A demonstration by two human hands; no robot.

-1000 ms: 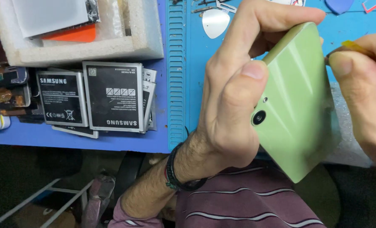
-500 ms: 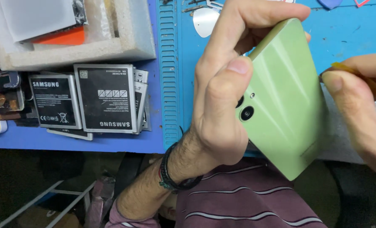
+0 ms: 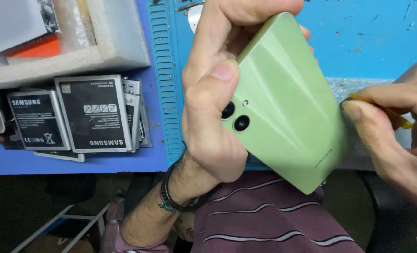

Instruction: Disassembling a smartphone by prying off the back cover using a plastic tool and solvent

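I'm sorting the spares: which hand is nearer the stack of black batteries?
Left. The left hand, gripping the green phone, is just right of the batteries; the right hand is beyond the phone's far edge.

Single view only, from a head-worn camera. It looks steeply down past the wearer's chest onto the near edge of the surface (image 3: 124,161), with the floor visible below that edge. Range is very close: the left hand (image 3: 218,107) and the green phone (image 3: 288,107) fill the centre, and the right hand (image 3: 395,136) is cut by the right border. No second view overlaps.
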